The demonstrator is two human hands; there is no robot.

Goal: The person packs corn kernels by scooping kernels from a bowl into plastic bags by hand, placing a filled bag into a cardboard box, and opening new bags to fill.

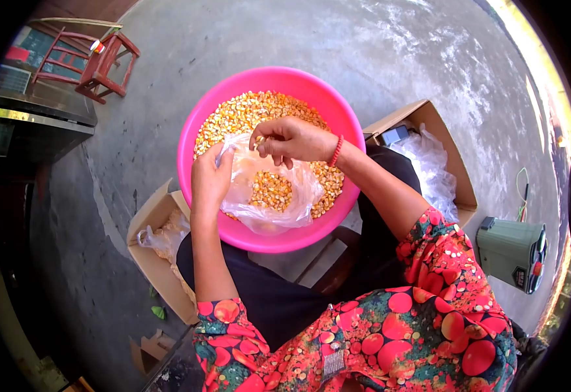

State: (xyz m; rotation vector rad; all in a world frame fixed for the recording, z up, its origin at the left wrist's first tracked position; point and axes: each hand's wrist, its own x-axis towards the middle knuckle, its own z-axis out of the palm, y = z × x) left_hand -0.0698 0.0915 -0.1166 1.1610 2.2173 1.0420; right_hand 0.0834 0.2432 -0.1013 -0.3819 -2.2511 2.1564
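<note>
A big pink basin in front of me holds many loose corn kernels. Inside it, on top of the kernels, rests a clear plastic bag with its mouth open and a heap of kernels at the bottom. My left hand pinches the left edge of the bag between thumb and fingers. Over the bag's far side is my right hand, its fingers curled around a few corn kernels. A red beaded bracelet circles my right wrist.
Cardboard boxes stand on both sides: the right box holds clear plastic bags, the left box a filled bag. A green-grey container is at the right. A red wooden chair stands far left on the concrete floor.
</note>
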